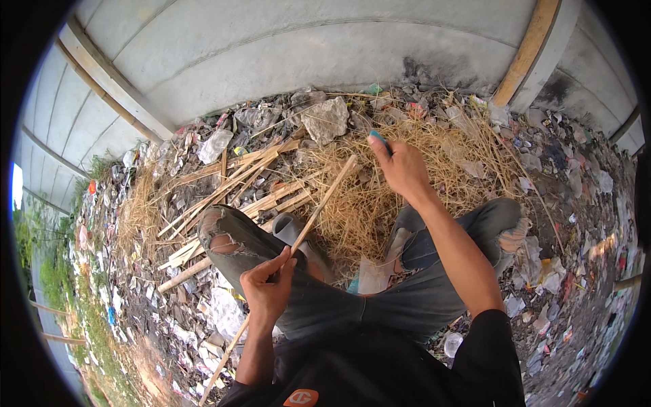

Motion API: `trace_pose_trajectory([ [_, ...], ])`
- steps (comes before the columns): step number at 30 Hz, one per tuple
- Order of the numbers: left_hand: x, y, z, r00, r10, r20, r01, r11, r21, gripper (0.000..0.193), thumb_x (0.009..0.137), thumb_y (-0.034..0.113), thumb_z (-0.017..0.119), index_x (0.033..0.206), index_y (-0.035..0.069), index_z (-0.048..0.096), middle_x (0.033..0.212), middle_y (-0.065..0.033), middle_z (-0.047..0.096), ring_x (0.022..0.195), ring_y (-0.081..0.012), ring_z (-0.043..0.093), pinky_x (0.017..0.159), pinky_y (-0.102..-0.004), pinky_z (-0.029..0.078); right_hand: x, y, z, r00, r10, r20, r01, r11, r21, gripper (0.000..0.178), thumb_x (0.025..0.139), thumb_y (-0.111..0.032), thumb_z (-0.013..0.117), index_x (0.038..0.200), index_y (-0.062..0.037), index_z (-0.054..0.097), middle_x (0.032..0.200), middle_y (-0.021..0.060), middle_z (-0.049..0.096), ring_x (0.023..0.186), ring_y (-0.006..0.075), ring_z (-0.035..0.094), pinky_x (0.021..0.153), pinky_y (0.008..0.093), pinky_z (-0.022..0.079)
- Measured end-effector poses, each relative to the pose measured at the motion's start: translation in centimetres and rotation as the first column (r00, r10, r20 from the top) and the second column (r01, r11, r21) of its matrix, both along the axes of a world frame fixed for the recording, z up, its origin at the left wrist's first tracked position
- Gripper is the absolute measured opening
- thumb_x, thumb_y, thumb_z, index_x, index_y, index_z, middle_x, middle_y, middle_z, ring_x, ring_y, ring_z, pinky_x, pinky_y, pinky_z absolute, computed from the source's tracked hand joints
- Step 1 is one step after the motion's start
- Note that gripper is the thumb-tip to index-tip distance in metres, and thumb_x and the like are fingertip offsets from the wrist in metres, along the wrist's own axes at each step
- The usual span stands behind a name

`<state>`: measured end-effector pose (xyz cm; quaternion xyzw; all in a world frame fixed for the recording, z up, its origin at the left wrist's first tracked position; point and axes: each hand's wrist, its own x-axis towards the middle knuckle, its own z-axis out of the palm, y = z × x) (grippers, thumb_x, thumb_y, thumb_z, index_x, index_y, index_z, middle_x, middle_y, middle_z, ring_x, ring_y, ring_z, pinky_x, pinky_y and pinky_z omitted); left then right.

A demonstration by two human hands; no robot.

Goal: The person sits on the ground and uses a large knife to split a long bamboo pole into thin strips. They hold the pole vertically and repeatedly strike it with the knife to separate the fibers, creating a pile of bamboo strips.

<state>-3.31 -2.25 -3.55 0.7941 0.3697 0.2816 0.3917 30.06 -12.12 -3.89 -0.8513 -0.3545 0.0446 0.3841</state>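
The left hand [269,285] has its grip closed around a pale bamboo strip [319,210], thumb and fingers pinching it just inside the left knee [220,241]. The strip slants across the lap: its upper end points away from the body over the dry straw-like shavings [356,224], and its lower end passes under the left wrist toward the picture's lower edge. The right hand [405,171], near that upper end but apart from it, has its fingers curled around a teal-handled tool [382,139]; its working end is hidden, so I cannot tell its type.

To work well here, I would keep the left pinch firm, brace the strip so it cannot roll, and direct any stroke away from the pinching fingers and the 2 knees.

The roomiest side looks to be ahead, over the soft shavings between the boots. On the left, the heap of split bamboo strips [271,201] could snag a swinging end; farther forward, the grey rock [325,121] and the concrete wall [305,61] bound the reach. The strip's long lower end could catch the left sleeve.
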Motion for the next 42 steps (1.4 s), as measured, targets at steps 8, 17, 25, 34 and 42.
trace_pose_trajectory([
  [8, 0.4, -0.3, 1.8, 0.994, -0.050, 0.094, 0.060, 0.992, -0.115, 0.023, 0.089, 0.004, 0.075, 0.111, -0.001, 0.075, 0.076, -0.0018, 0.072, 0.064, -0.0024, 0.055, 0.059, -0.0199, 0.044, -3.5, -1.1, 4.4, 0.735, 0.380, -0.562, -0.022, 0.841, 0.541, 0.035, 0.101, -0.039, 0.061, 0.089, -0.0066, 0.065, 0.055, -0.0077, 0.036, 0.046, 0.0026, 0.033, 0.043, 0.0252, 0.025],
  [17, 1.2, 0.1, 3.6, 0.935, -0.330, 0.128, 0.354, 0.890, -0.289, 0.025, 0.094, 0.006, 0.070, 0.117, -0.005, 0.071, 0.078, -0.0041, 0.070, 0.067, -0.0070, 0.062, 0.062, -0.0237, 0.050, -3.8, -2.7, 8.1, 0.680, 0.474, -0.559, 0.092, 0.702, 0.706, 0.038, 0.100, -0.027, 0.067, 0.070, -0.0147, 0.047, 0.055, -0.0074, 0.033, 0.044, 0.0046, 0.031, 0.042, 0.0264, 0.024],
  [25, -3.1, 3.9, 4.6, 0.918, -0.364, -0.155, 0.373, 0.927, 0.036, 0.020, 0.085, 0.002, 0.075, 0.105, -0.001, 0.075, 0.074, -0.0108, 0.070, 0.065, -0.0137, 0.066, 0.060, -0.0283, 0.050, 7.3, -10.8, 11.2, 0.820, 0.210, -0.532, 0.454, 0.327, 0.829, 0.028, 0.095, -0.027, 0.070, 0.081, -0.0067, 0.057, 0.057, -0.0063, 0.031, 0.047, 0.0073, 0.032, 0.046, 0.0278, 0.028],
  [34, -6.2, 9.4, 5.0, 0.942, -0.286, -0.175, 0.315, 0.933, 0.175, 0.015, 0.084, -0.001, 0.074, 0.099, -0.002, 0.075, 0.067, -0.0096, 0.068, 0.059, -0.0118, 0.063, 0.056, -0.0270, 0.047, 16.6, -20.0, 13.2, 0.814, -0.041, -0.579, 0.580, 0.021, 0.814, 0.030, 0.096, -0.026, 0.068, 0.100, 0.0012, 0.057, 0.070, -0.0034, 0.034, 0.055, 0.0086, 0.029, 0.051, 0.0289, 0.027],
  [42, -6.0, 9.3, 4.9, 0.959, -0.227, -0.167, 0.265, 0.929, 0.259, 0.015, 0.085, 0.000, 0.072, 0.100, -0.002, 0.074, 0.069, -0.0101, 0.068, 0.058, -0.0130, 0.060, 0.056, -0.0272, 0.047, 16.7, -20.5, 13.8, 0.838, -0.088, -0.538, 0.543, 0.047, 0.838, 0.031, 0.097, -0.030, 0.069, 0.099, -0.0001, 0.062, 0.067, -0.0050, 0.034, 0.054, 0.0074, 0.030, 0.051, 0.0281, 0.027],
])
